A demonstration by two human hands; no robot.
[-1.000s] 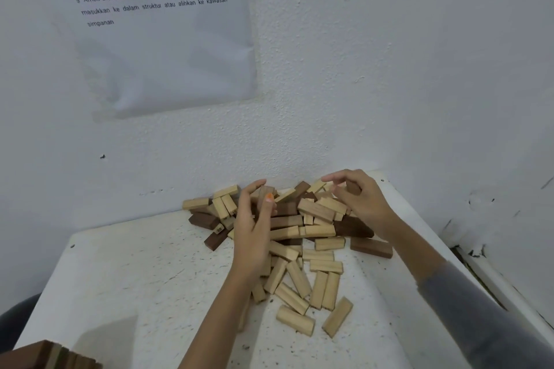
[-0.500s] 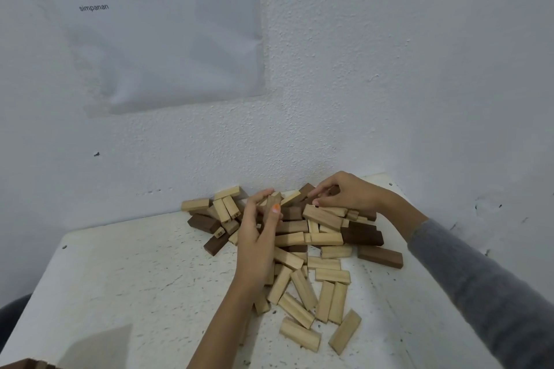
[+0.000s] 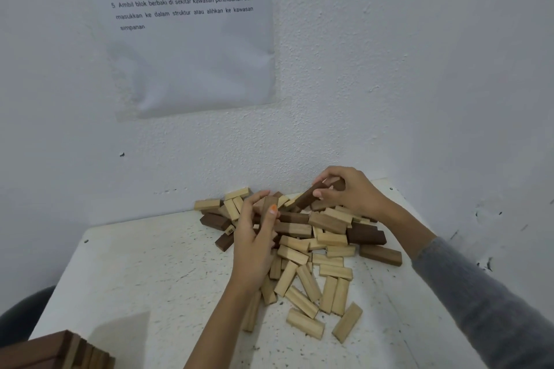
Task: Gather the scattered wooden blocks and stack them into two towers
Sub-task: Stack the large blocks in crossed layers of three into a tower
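A loose pile of wooden blocks (image 3: 311, 252), mostly pale with a few dark brown ones, lies in the far right corner of the white table (image 3: 156, 272). My left hand (image 3: 254, 243) is over the pile's left side, fingers closed around a brown block (image 3: 269, 207) held upright. My right hand (image 3: 349, 190) is at the back of the pile, pinching a dark brown block (image 3: 307, 197) that slants above the others. The top of a stacked tower (image 3: 57, 352) shows at the bottom left corner.
White walls meet behind the pile, close to the blocks. A printed sheet (image 3: 192, 39) hangs on the left wall. The table's bare surface spreads left and toward me. A dark rounded object (image 3: 21, 314) sits beyond the table's left edge.
My right hand has lifted a dark brown block out of the back of the pile. My left hand has closed on a brown block. The view has tilted, bringing the tower's top into sight.
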